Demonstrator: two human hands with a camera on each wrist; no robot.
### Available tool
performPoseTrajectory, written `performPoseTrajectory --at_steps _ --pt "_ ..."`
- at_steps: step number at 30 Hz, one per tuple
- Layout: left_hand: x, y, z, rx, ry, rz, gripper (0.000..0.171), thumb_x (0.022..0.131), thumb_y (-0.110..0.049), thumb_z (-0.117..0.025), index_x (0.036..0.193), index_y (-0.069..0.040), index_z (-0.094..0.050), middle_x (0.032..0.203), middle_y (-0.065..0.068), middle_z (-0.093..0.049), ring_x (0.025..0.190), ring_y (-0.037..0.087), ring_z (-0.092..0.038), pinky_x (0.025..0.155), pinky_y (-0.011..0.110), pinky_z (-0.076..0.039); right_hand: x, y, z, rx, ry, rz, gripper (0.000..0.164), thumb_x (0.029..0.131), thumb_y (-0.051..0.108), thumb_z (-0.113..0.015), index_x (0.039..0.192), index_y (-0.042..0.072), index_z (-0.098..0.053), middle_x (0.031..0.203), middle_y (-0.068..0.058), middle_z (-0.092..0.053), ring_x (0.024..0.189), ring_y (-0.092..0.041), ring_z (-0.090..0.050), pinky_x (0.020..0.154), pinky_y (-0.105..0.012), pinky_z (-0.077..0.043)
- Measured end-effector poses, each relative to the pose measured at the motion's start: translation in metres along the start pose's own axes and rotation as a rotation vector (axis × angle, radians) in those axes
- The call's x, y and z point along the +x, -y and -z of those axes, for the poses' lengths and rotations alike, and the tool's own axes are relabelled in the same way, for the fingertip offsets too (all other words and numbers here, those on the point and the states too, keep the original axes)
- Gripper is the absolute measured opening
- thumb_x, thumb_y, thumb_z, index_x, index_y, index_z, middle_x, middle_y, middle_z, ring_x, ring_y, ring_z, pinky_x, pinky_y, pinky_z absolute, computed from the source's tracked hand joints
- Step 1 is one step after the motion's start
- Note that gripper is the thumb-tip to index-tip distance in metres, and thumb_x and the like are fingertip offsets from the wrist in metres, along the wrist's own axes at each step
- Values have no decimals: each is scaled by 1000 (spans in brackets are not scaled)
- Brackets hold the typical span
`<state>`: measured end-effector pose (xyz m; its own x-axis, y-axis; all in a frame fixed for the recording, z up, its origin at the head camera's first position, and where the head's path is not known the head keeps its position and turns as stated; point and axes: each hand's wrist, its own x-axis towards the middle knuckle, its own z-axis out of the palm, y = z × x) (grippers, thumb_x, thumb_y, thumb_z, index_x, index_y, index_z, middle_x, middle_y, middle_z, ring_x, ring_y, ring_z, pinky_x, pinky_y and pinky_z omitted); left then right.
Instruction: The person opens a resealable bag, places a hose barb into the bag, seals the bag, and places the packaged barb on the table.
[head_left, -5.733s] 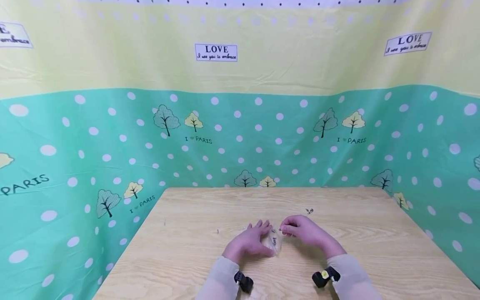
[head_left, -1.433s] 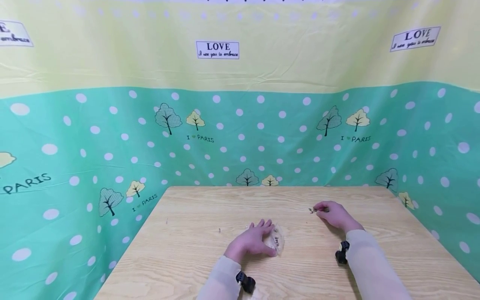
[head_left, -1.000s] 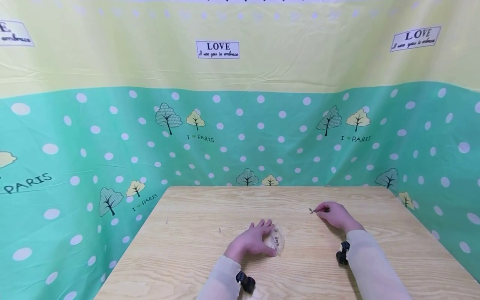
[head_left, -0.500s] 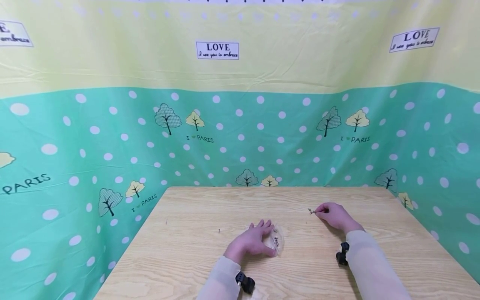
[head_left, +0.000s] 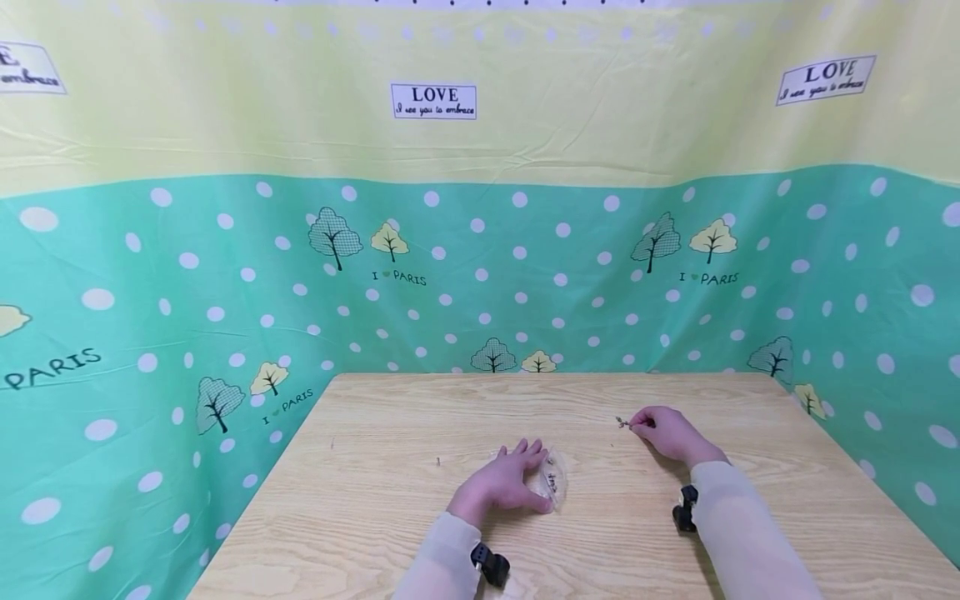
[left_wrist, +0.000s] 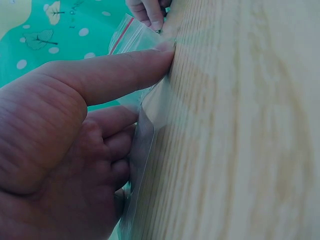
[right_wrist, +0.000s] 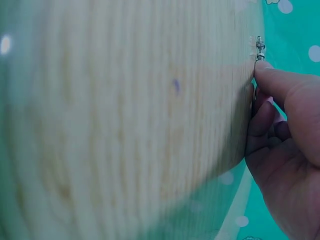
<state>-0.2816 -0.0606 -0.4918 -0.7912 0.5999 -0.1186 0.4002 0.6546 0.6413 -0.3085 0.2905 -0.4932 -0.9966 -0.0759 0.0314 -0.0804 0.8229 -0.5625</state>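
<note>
A clear zip bag [head_left: 557,492] with a red stripe at its mouth lies mid-table, with several small dark pieces showing through it. My left hand [head_left: 498,485] rests over the bag, fingers spread, and the straight thumb [left_wrist: 130,72] presses along it in the left wrist view. Farther right, my right hand [head_left: 672,435] is at a small pile of metal screws [head_left: 622,422]. Its thumb and fingertips come together at the pile's near end, and several screws [right_wrist: 260,46] stick out past the thumb. The curled fingers hide what lies between them.
A single small screw [head_left: 438,462] lies on the wooden table [head_left: 360,517] left of the bag. Farther left is a thin small piece [head_left: 332,444]. A purple mark [right_wrist: 176,86] shows on the tabletop. A patterned curtain [head_left: 480,275] hangs behind the table.
Since the oldest frame my right hand has moved from beside the bag to the screw pile, farther back and right. It has since shifted only slightly there. My left hand has stayed on the bag.
</note>
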Motion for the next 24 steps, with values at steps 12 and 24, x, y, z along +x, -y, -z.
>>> performPoseTrajectory --at_steps 12,24 --pt "1 1 0 13 -1 -14 91 84 -32 -91 161 -9 -49 174 5 -32 163 33 -18 132 57 -15 -3 0 2 2 14 20 13 107 11 -63 111 2 -72 111 -12 -72 111 -36 -66 101 -61 -52" --pt "1 0 0 15 -5 -9 93 83 -33 -91 162 -10 -48 175 4 -31 163 34 -18 132 57 -14 -10 0 5 67 38 9 21 111 17 -59 119 1 -70 120 -16 -70 119 -41 -63 104 -63 -49"
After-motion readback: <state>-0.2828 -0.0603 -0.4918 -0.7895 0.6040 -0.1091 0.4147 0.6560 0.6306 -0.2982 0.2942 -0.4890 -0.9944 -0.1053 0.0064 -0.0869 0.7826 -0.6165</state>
